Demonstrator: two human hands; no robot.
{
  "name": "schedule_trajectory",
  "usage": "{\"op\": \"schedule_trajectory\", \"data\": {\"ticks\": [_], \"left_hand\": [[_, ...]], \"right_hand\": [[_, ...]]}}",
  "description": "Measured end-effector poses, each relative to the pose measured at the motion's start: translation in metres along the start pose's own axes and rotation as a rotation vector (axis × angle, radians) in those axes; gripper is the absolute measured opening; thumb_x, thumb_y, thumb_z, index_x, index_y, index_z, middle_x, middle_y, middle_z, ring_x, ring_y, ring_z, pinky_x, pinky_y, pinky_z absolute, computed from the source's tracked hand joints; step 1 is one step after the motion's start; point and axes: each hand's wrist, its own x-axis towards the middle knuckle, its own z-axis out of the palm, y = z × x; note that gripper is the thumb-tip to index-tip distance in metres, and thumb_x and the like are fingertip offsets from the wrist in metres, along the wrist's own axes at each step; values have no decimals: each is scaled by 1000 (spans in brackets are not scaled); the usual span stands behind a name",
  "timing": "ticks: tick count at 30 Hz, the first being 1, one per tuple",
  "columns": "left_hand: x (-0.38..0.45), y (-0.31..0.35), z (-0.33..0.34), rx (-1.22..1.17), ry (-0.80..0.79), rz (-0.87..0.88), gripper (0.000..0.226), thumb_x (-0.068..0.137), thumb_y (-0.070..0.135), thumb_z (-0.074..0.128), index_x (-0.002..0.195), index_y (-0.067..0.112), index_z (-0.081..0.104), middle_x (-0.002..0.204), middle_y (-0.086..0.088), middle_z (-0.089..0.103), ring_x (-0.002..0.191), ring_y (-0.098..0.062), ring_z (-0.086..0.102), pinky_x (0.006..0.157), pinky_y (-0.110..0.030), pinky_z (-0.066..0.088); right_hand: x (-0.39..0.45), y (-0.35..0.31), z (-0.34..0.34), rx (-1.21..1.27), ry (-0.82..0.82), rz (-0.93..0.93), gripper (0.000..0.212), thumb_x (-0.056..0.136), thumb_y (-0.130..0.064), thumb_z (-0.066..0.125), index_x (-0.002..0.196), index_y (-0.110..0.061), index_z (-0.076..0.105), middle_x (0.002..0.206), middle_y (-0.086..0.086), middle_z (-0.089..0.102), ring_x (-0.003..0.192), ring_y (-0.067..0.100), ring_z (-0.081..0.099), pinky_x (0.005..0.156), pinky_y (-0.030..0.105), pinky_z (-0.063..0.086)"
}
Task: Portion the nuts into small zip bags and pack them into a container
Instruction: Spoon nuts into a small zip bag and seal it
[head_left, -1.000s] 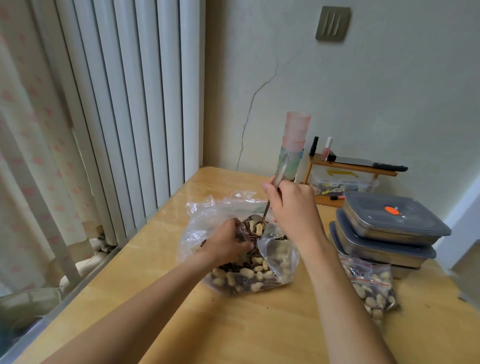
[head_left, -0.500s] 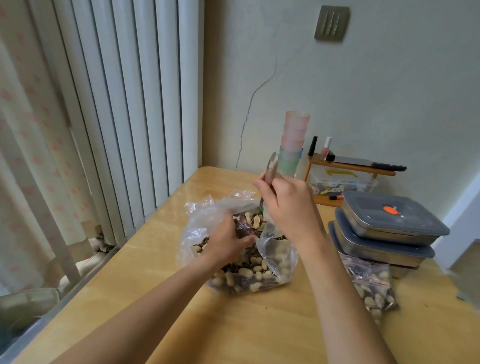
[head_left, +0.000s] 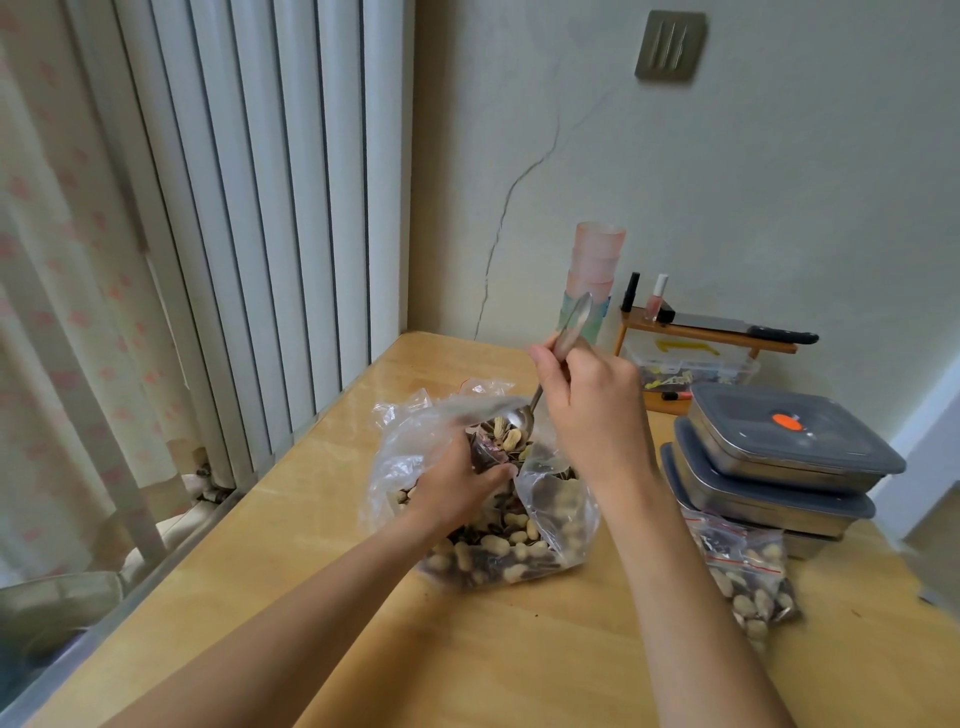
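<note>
Item: filling step, one small bag under way.

My left hand (head_left: 457, 486) grips a small zip bag (head_left: 491, 449) upright inside the mouth of the big bag of nuts (head_left: 483, 519) at table (head_left: 311, 519) centre.

My right hand (head_left: 592, 410) pinches a spoon (head_left: 550, 379), bowl tipped at the small bag's mouth, peanuts heaped there.

One filled zip bag (head_left: 748, 577) lies at four o'clock of the big bag, touching the stacked lidded containers (head_left: 779, 457) at three o'clock.

Next, I judge: empty the spoon cleanly, then seal; the mouth is narrow, so spills are likely.

Stacked pink cups (head_left: 595, 265), knife (head_left: 743, 329) on wooden rack (head_left: 701, 340), vertical blinds (head_left: 270, 208).
</note>
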Motion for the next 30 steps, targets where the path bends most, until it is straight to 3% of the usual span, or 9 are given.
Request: {"op": "schedule_trajectory", "data": {"ticks": [3, 7, 12, 16, 19, 22, 25, 28, 30], "left_hand": [[2, 2, 2, -38, 61, -23, 36, 86, 44, 77, 99, 30, 46, 88, -1, 66, 81, -19, 66, 71, -37, 55], [1, 6, 5, -113, 101, -1, 44, 83, 37, 81, 104, 26, 44, 91, -3, 66, 84, -19, 66, 75, -39, 56], [-3, 7, 5, -211, 99, -9, 39, 85, 40, 79, 101, 32, 45, 88, 4, 65, 77, -12, 62, 75, -39, 56], [-8, 9, 2, -277, 39, -37, 38, 89, 41, 75, 111, 35, 45, 81, 9, 65, 61, 2, 58, 64, -23, 48], [-10, 10, 0, -248, 11, -58, 29, 90, 47, 73, 99, 37, 47, 81, 7, 63, 66, -5, 56, 73, -32, 51], [-11, 9, -1, -223, 17, -67, 27, 90, 47, 72, 95, 40, 46, 82, 3, 62, 70, -11, 59, 71, -33, 52], [-13, 11, -4, -169, 48, -49, 28, 89, 50, 71, 104, 45, 48, 89, 6, 69, 79, -13, 67, 79, -37, 55], [-13, 10, -6, -121, 21, -102, 27, 92, 55, 65, 107, 37, 52, 92, 4, 70, 84, -16, 69, 82, -37, 55], [-13, 10, -8, -111, -2, -172, 36, 92, 67, 55, 107, 34, 54, 105, -4, 72, 96, -22, 69, 95, -40, 54]], "right_hand": [[0, 0, 0, 37, -59, -45, 19, 103, -21, 64, 93, -5, 70, 70, 3, 64, 59, 16, 56, 54, 27, 42], [1, -2, 0, 75, -115, -158, 19, 101, -22, 65, 93, -5, 69, 73, 3, 66, 63, 16, 59, 59, 22, 43], [1, -3, -2, 89, -23, -202, 31, 103, -29, 55, 95, -5, 71, 75, 3, 66, 63, 18, 59, 58, 23, 43], [2, -1, -4, 89, 28, -210, 29, 103, -27, 56, 96, -4, 72, 76, 4, 67, 62, 19, 60, 58, 19, 39], [2, -2, -4, 71, 44, -206, 23, 102, -23, 62, 95, -2, 71, 76, 5, 67, 61, 16, 57, 61, 13, 32], [2, -2, -4, 70, 28, -198, 18, 100, -18, 65, 94, -2, 71, 74, 4, 66, 62, 10, 49, 63, 12, 31], [2, 0, -2, 66, -7, -183, 18, 101, -18, 65, 95, -3, 71, 73, 3, 65, 63, 9, 49, 62, 13, 30], [1, 2, -1, 69, -18, -136, 19, 101, -20, 65, 95, -3, 72, 74, 2, 66, 63, 10, 51, 62, 14, 31], [0, 2, 0, 49, -20, -77, 21, 102, -22, 64, 94, -4, 72, 75, 2, 67, 63, 12, 54, 61, 18, 34]]}}
